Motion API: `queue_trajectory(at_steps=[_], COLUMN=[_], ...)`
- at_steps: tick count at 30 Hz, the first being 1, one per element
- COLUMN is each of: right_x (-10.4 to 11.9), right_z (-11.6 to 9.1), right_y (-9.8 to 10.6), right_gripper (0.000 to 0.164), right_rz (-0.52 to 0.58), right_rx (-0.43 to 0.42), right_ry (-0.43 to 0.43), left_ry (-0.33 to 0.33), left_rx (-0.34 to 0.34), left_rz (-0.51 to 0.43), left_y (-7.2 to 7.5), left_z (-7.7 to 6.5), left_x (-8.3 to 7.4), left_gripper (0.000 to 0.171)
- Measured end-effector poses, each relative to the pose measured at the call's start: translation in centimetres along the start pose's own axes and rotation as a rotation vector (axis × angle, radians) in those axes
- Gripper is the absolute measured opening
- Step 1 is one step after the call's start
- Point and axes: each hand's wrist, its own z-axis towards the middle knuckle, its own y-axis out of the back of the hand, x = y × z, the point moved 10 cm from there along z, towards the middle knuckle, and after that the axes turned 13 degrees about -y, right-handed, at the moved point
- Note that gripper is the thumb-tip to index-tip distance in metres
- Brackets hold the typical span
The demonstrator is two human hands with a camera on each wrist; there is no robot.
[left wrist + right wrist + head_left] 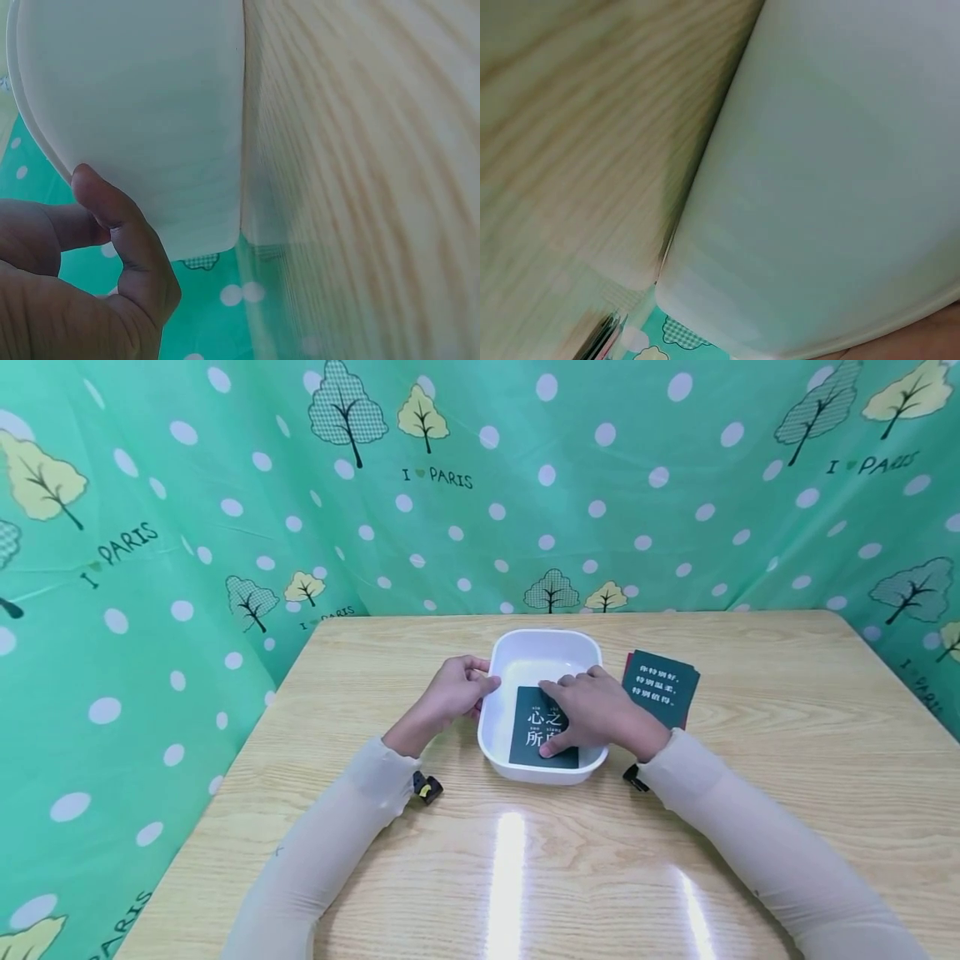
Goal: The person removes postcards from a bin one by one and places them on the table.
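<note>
A white plastic basin [543,643] with rounded corners stands on the table. My left hand [456,687] pinches its left rim between thumb and fingers; in the left wrist view a fingertip [86,180] meets the rim. Inside the basin, towards the near end, is a dark green card [527,747] with white Chinese characters. My right hand [596,706] reaches over the right rim and holds this card, thumb near its near edge and index finger at its far edge. The hand covers the card's right part. In the right wrist view, the basin's outer wall [817,187] hides most of the hand.
To the right of the basin lies a stack of dark green cards [660,681] with white writing and a red edge showing. The wooden table [390,877] reaches back to a green polka-dot curtain [450,543]. Dark wrist devices [426,787] sit under both sleeves.
</note>
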Motion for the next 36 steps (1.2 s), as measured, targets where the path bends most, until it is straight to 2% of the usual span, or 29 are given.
queue_trajectory(at_steps=[10, 20, 29, 36], right_x=[-0.1, 0.1, 0.1, 0.0], right_z=[0.0, -0.2, -0.4, -0.6], right_y=[0.2, 1.3, 2.6, 4.3], right_gripper=[0.109, 0.099, 0.083, 0.046], right_rz=[0.018, 0.09, 0.218, 0.327], right_rx=[-0.009, -0.047, -0.079, -0.145], right_ry=[-0.004, 0.013, 0.024, 0.072], left_ry=[-0.001, -0.017, -0.015, -0.012], left_rx=[-0.01, 0.009, 0.005, -0.01], left_rz=[0.008, -0.023, -0.028, -0.003], left_y=[0.1, 0.0, 0.0, 0.1], left_z=[0.0, 0.0, -0.1, 0.0], left_x=[-0.1, -0.2, -0.1, 0.0], left_gripper=[0.029, 0.029, 0.029, 0.028])
